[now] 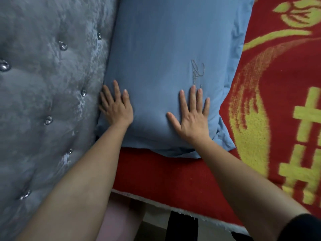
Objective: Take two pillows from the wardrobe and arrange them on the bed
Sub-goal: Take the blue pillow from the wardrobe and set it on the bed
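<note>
Beside the headboard (43, 101), the pillow (165, 58) runs lengthwise along it, both hands (116, 108) (192, 119) pressing flat, gripping nothing.

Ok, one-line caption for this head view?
Both hands, left and right, press flat on a blue pillow beside the grey tufted headboard.

head cam, close, angled down

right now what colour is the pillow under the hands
Plain blue pillow, with faint script stitching; head view.
</note>
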The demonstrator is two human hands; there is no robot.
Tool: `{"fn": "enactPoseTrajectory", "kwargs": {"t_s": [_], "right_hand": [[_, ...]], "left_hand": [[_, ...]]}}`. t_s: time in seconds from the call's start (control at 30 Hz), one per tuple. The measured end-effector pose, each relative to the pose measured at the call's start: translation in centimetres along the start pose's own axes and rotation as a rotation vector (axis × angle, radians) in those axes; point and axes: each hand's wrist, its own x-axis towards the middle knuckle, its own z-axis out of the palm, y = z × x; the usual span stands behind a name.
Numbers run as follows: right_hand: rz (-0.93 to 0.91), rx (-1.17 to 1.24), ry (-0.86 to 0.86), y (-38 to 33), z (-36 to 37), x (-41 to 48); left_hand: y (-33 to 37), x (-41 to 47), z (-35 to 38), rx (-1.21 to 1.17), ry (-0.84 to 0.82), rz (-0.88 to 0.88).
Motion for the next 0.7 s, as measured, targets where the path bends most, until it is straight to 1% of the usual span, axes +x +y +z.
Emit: {"fn": "enactPoseTrajectory", "kwargs": {"t_s": [0.07,0.13,0.23,0.3,0.4,0.47,0.53,0.6,0.7], "right_hand": [[-0.041,-0.027,-0.031,1.2,0.4,-2.6],[-0.077,-0.065,-0.073,2.2,0.4,-4.1],[-0.107,-0.090,-0.108,2.6,-1.0,-4.1],[-0.144,-0.104,-0.105,2.7,-3.4,-3.6],[-0.198,-0.106,-0.019,3.9,-8.7,-3.0],[-0.207,-0.101,0.074,5.6,-13.5,-2.7],[-0.212,-0.128,0.151,8.0,-18.9,-2.8],[-0.209,-0.137,0.212,10.7,-24.5,-3.7],[-0.201,-0.127,0.253,14.1,-32.0,-6.8]], "left_hand": [[0.0,-1.2,0.2,-0.004,0.021,0.013],[-0.4,-2.6,0.3,0.006,-0.004,0.029],[-0.5,-4.3,-0.1,0.027,-0.036,0.049],[0.3,-5.3,-1.5,0.057,-0.055,0.085],[2.7,-7.4,-5.1,0.111,-0.024,0.279],[5.1,-9.3,-8.4,0.123,0.045,0.412],[7.4,-11.8,-12.0,0.156,0.115,0.506],[9.5,-15.2,-16.1,0.178,0.186,0.550],[12.6,-21.9,-22.2,0.142,0.315,0.521]]}}
